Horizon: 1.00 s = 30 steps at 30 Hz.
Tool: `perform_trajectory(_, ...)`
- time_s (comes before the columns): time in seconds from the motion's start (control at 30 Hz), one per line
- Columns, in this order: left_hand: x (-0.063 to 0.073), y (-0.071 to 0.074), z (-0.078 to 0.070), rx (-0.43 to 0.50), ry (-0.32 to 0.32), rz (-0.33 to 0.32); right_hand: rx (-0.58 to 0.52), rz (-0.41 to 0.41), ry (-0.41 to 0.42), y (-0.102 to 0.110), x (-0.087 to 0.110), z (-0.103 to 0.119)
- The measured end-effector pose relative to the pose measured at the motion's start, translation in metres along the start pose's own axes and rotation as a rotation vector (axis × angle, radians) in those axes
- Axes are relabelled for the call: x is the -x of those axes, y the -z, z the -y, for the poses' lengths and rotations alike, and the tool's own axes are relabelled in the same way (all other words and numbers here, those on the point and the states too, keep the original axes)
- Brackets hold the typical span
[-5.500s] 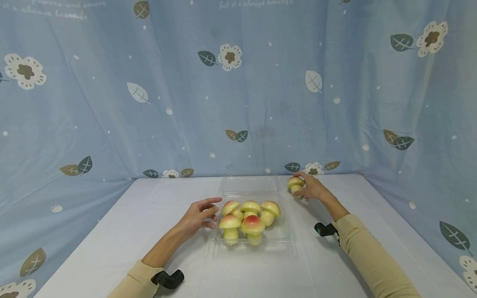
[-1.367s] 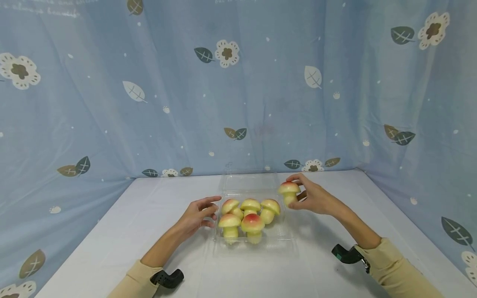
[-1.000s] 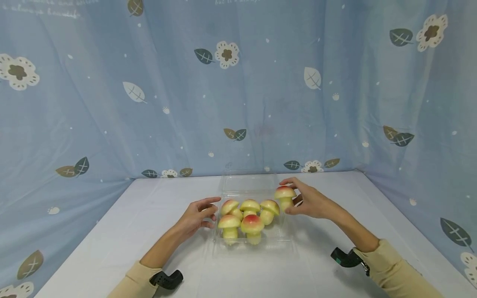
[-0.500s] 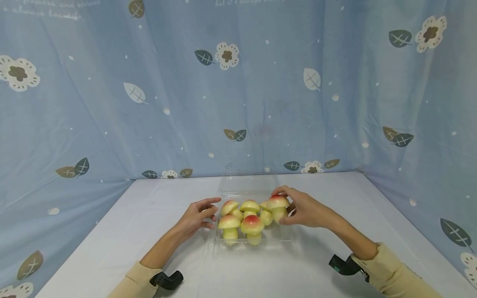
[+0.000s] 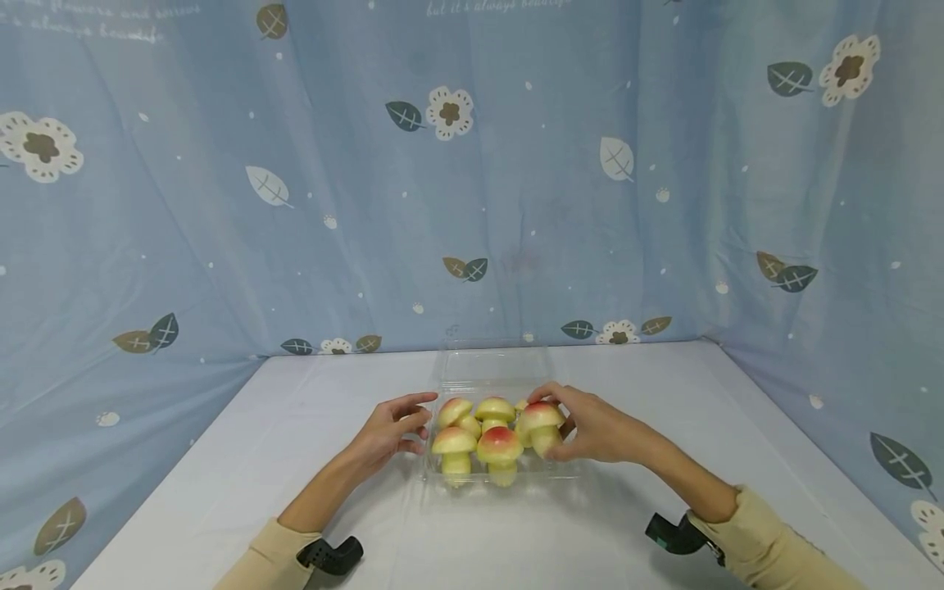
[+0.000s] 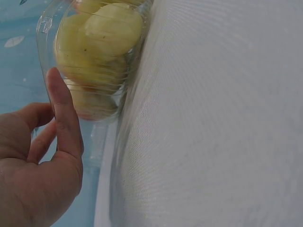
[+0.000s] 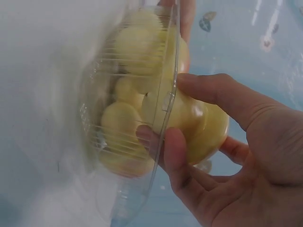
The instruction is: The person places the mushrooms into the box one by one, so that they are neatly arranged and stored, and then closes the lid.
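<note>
A clear plastic box [image 5: 564, 470] stands on the white table with its hinged lid [image 5: 496, 365] laid back. Several yellow, red-tinged toy mushrooms sit in it, among them a front one [image 5: 501, 445] with a redder cap. My right hand [image 5: 601, 426] grips another toy mushroom [image 5: 543, 416] by its side, at the box's right end, its cap facing up and overlapping the mushroom behind. In the right wrist view its stem [image 7: 161, 106] dips inside the wall. Relaxed fingers of my left hand [image 5: 389, 428] touch the box's left wall; in the left wrist view a finger [image 6: 64, 113] lies along the rim.
The white tablecloth [image 5: 317, 410] spreads around the box. Behind the table hangs a blue curtain [image 5: 531, 213] printed with leaves and flowers. Each wrist carries a black camera, the left one [image 5: 332, 555] low over the table and the right one [image 5: 674, 534] beside the sleeve.
My right hand picked the mushroom up from the table at the back right, carried it left and forward, and lowered it into the box's right end. The left hand has stayed in place.
</note>
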<state>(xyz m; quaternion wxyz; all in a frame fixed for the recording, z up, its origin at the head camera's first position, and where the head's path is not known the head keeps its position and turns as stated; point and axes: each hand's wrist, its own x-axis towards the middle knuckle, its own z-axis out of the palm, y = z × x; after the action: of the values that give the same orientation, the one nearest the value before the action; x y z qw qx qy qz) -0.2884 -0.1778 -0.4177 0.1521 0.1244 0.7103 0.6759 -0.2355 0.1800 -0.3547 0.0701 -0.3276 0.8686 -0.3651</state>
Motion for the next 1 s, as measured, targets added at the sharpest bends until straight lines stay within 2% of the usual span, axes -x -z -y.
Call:
perform_trajectory(0.47,-0.0002,-0.0005,-0.0002,-0.006,0.01,0.0,0.021,0.011,0.013,-0.0023,-0.0008,-0.0014)
perform_trajectory(0.8,-0.0009,0.0002,0.0001,-0.006,0.008,-0.005,0.077,-0.028,0.107,0.0022,-0.0006,-0.001)
perform_trajectory(1.0,-0.0012,0.0002,0.0004,-0.01,0.009,-0.004,0.119,-0.033,0.071,0.0029,0.0009,0.0011)
